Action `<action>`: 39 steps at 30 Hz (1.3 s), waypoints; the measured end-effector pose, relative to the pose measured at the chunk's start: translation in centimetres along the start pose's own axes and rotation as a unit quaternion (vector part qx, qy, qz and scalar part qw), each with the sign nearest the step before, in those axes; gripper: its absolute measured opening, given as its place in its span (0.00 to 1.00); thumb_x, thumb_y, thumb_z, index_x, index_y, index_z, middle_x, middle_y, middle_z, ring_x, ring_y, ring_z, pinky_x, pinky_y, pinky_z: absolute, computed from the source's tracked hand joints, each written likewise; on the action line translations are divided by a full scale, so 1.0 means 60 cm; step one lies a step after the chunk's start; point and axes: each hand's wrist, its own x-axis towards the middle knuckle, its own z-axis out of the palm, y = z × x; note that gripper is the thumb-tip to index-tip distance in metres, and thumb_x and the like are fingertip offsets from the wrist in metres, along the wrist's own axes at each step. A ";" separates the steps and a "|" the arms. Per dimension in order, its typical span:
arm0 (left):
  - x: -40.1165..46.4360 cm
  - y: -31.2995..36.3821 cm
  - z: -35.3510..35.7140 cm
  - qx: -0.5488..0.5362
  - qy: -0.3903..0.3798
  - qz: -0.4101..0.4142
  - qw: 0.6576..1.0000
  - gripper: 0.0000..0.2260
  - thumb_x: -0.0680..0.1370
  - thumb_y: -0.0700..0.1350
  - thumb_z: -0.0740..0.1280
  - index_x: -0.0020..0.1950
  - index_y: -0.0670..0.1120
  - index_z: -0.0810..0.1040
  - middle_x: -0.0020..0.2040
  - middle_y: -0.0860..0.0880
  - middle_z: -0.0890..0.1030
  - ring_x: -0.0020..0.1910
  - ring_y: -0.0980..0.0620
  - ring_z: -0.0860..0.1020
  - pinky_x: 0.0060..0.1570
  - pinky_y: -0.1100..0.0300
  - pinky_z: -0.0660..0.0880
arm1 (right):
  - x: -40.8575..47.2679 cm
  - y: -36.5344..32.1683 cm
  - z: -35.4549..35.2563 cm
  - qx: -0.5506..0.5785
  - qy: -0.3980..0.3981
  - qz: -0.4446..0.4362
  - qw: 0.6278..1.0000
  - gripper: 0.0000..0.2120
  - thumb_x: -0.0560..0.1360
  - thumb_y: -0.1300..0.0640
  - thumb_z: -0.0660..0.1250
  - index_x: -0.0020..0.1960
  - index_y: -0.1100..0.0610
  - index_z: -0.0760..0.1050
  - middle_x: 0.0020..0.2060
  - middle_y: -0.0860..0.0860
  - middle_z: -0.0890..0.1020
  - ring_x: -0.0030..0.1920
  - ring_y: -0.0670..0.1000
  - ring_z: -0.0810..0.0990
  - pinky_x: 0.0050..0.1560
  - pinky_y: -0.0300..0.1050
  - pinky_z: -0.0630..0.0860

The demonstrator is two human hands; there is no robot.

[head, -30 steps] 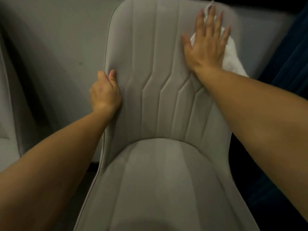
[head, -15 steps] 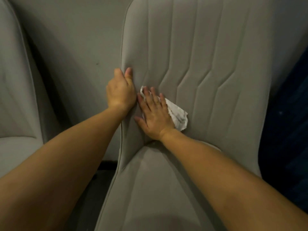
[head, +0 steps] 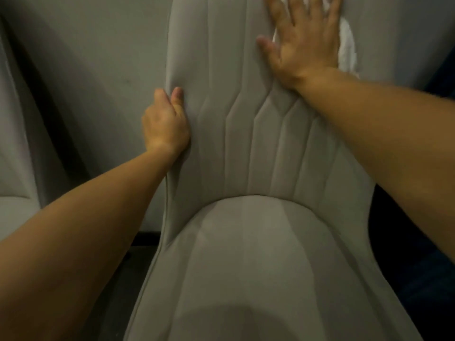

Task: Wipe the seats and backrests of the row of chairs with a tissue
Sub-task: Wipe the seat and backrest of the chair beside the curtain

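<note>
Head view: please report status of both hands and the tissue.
Left hand grips backrest edge. Right hand flat, pressing tissue high on backrest. Nothing in the way.

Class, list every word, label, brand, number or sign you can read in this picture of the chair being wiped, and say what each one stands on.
None: no readable text on the grey padded fabric chair, the white crumpled tissue under the right hand, the left hand gripping the backrest edge, or the plain grey wall.
</note>
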 end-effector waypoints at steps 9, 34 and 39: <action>-0.006 -0.001 -0.003 0.012 0.008 -0.002 1.000 0.21 0.84 0.56 0.50 0.54 0.38 0.68 0.53 0.29 0.75 0.50 0.29 0.72 0.42 0.46 0.61 | -0.161 0.057 0.045 -0.061 -0.087 -0.152 0.983 0.39 0.78 0.30 0.49 0.82 0.48 0.45 0.82 0.55 0.47 0.80 0.64 0.44 0.76 0.70 0.42; -0.013 0.015 -0.006 0.018 0.009 -0.023 1.000 0.22 0.84 0.57 0.50 0.56 0.38 0.68 0.55 0.28 0.75 0.52 0.28 0.72 0.45 0.42 0.65 | -0.128 0.149 -0.015 -0.138 -0.109 -0.234 0.956 0.32 0.80 0.41 0.47 0.82 0.46 0.47 0.82 0.55 0.48 0.81 0.62 0.46 0.78 0.65 0.43; -0.013 0.012 -0.005 0.030 0.008 -0.025 0.999 0.23 0.83 0.57 0.50 0.58 0.37 0.68 0.56 0.27 0.74 0.53 0.27 0.72 0.46 0.42 0.64 | -0.202 0.163 -0.020 -0.121 -0.174 -0.342 0.916 0.33 0.76 0.48 0.49 0.81 0.54 0.58 0.80 0.58 0.58 0.79 0.62 0.55 0.78 0.61 0.46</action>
